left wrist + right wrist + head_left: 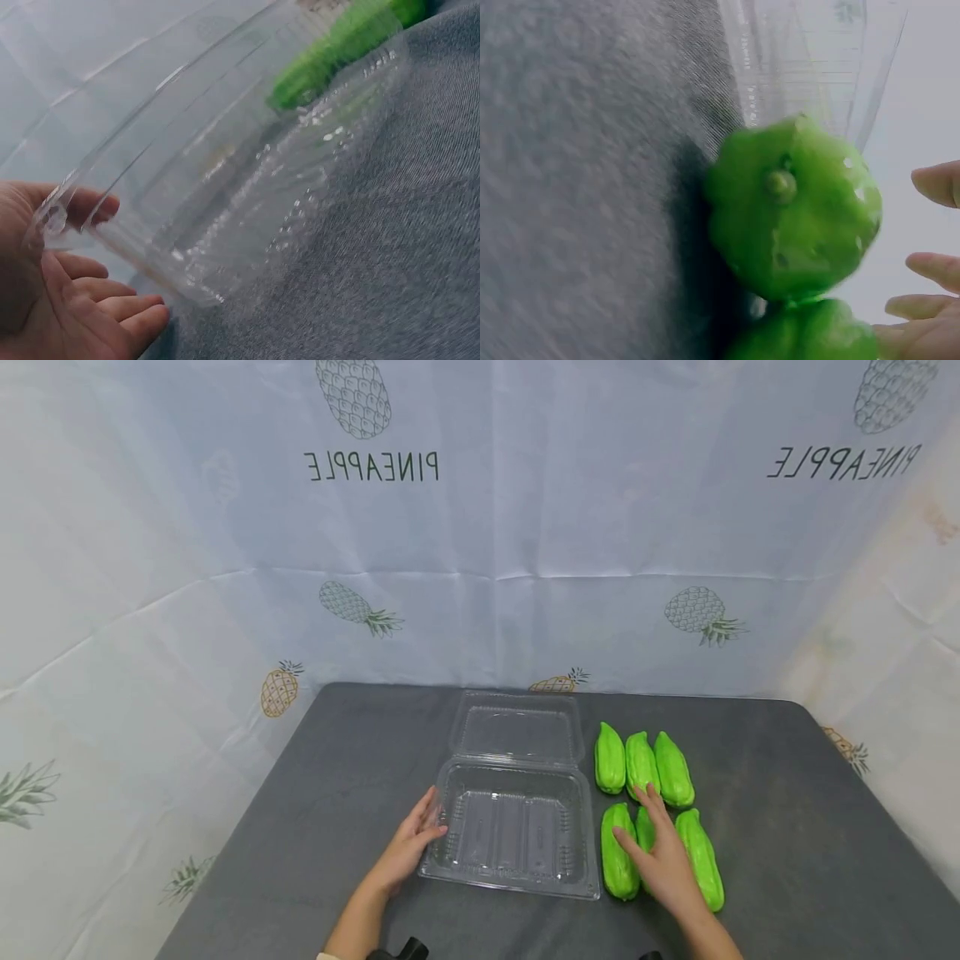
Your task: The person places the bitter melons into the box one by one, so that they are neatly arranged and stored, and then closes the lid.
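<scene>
A clear plastic clamshell box (431, 870) lies with its lid (517, 732) folded back. My left hand (408, 843) grips its left side, the rim between thumb and fingers; in the left wrist view the fingers (124, 311) lie against the outer wall. Several bright green, lengthwise-ridged vegetables (617, 852) lie in two rows right of the box. Over the near row hovers my right hand (663, 864), fingers spread, partly hiding the middle vegetable (645, 829). In the right wrist view a lobed vegetable end with a stem nub (781, 186) shows beside the fingertips (934, 270).
The box stands mid-way across a dark grey table (330, 793). Behind the table and at its sides hangs a pale cloth (487, 527) with pineapple prints. The far row of vegetables (672, 768) lies near the lid's right side.
</scene>
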Motion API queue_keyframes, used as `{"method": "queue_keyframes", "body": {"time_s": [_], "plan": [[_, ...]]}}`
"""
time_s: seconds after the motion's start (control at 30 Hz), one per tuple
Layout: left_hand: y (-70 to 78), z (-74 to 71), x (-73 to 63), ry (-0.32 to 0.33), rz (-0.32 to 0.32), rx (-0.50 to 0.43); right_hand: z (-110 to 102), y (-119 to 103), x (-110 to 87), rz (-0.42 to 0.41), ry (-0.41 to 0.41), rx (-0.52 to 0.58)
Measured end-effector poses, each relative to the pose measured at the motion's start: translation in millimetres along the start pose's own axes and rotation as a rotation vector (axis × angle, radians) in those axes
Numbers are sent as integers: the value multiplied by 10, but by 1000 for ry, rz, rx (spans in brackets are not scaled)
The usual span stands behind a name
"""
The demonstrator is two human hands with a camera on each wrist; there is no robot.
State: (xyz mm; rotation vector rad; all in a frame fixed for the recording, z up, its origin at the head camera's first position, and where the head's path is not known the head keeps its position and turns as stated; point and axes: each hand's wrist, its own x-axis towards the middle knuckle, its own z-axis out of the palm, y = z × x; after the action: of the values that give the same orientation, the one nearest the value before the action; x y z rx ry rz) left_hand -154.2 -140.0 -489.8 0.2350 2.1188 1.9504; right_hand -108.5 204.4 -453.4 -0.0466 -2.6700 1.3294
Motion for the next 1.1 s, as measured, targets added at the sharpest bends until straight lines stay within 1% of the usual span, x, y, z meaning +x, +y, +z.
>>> {"method": "queue_keyframes", "body": {"time_s": [0.17,0.33,0.4,0.53,0.73,0.8,0.9,1.0,1.1], "plan": [[-27,3,-39,1,29,-9,80,-3,-30,-21,-30,9],[-45,-5,-78,16,31,-7,142,10,-41,-22,-45,-1],[-51,-5,-86,20,33,-26,162,8,-47,-14,-56,-21],[-50,-2,-113,34,60,-67,199,-26,-69,-6,-93,-46],[-58,-19,-145,32,64,-70,260,-68,-78,20,-166,-80],[-62,-19,-146,32,66,-71,280,-74,-73,29,-178,-95],[-65,-18,-147,24,77,-86,312,-85,-76,18,-154,-100],[-65,-19,-148,12,88,-100,348,-94,-93,-3,-110,-97],[-66,-31,-147,15,93,-123,386,-89,-105,-26,-66,-96]]}}
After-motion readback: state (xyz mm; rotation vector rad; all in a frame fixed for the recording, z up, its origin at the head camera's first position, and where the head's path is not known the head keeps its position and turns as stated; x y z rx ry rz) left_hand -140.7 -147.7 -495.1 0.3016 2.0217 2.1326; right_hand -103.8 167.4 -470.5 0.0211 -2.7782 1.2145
